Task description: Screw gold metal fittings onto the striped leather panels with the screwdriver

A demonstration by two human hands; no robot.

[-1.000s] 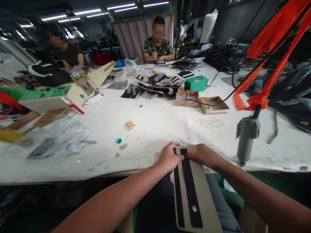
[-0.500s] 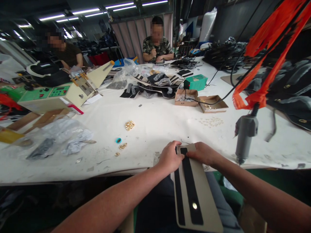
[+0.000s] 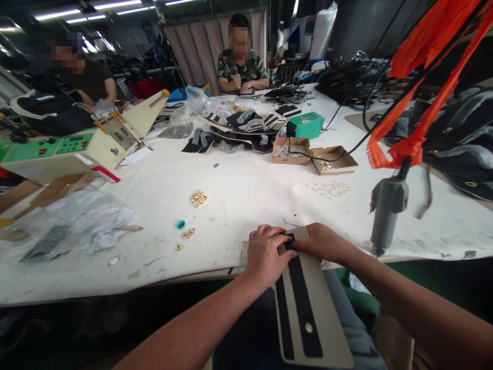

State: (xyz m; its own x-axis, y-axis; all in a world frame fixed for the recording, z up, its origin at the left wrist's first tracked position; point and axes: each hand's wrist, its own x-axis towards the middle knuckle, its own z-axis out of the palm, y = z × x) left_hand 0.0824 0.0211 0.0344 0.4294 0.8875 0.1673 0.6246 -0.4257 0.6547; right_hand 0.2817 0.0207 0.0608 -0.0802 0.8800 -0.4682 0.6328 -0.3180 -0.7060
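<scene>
A beige panel [image 3: 325,329] with two black strips and a metal snap hangs from the table's near edge onto my lap. My left hand [image 3: 266,253] grips its top end, fingers curled over the left strip. My right hand [image 3: 322,241] pinches the same top end from the right. Both hands rest at the edge of the white table [image 3: 246,190]. Small gold fittings [image 3: 199,198] and a blue ring [image 3: 180,224] lie to the left of my hands.
A grey hanging tool [image 3: 385,213] with orange straps dangles at the right. Cardboard boxes [image 3: 333,160] and a green box [image 3: 307,124] sit mid-table. A cream machine [image 3: 77,149] and plastic bags [image 3: 73,226] are on the left. Two people sit at the far side.
My left hand has slid up over the top of the panel, covering the left strip's end. The view has shifted slightly right and down.
</scene>
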